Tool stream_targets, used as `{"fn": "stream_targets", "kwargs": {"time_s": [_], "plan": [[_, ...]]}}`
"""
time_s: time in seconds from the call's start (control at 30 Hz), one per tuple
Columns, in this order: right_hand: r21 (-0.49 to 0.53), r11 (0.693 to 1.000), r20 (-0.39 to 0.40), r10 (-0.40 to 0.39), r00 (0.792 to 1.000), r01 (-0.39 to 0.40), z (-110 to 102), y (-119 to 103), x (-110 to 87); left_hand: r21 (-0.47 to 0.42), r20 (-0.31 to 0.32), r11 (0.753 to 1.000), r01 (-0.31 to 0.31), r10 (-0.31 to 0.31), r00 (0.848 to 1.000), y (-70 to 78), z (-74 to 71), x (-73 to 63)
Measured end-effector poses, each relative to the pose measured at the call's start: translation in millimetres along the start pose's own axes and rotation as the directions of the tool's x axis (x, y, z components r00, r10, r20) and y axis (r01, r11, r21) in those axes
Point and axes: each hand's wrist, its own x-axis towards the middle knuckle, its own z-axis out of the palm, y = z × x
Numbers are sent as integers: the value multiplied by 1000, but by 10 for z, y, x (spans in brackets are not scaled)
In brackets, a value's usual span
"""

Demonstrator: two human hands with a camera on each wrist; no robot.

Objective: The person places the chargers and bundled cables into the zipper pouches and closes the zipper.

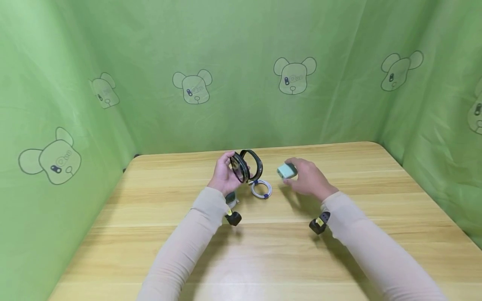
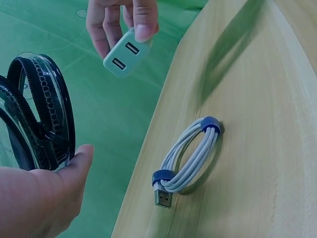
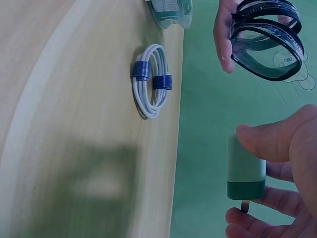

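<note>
Your right hand pinches a small charger between thumb and fingers, raised over the far half of the table, right of your other hand. The charger is a rounded mint-green block with a darker green end; two rectangular USB ports sit in its light face, and a metal prong shows at the dark end. Your left hand holds a round case that gapes wide, its two black-rimmed halves standing apart.

Your fingers cover part of the charger, and the left wrist view cuts the case off at its edge. A teal-and-clear object near your left wrist is partly hidden by it in the head view and cropped in the right wrist view; you cannot tell what it is.

The case has clear, glossy sides and toothed zip edging. Between your hands, a pale cable lies in a smooth coil, bound by two blue straps, its boxy metal USB plug poking out. The tabletop has pale wood grain; beyond it hangs a creased green curtain printed with round-eared animal heads.
</note>
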Motion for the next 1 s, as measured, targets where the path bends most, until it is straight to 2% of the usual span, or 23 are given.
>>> {"fn": "stream_targets", "kwargs": {"time_s": [0.5,1.0], "plan": [[-24,999,-29,-47,998,46,-120,-93,37,-3,-6,1000,1,-1,1000,-7,43,-2],[-34,998,-45,-57,997,55,-172,-141,44,-1,-17,1000,16,-16,1000,-32,15,10]]}}
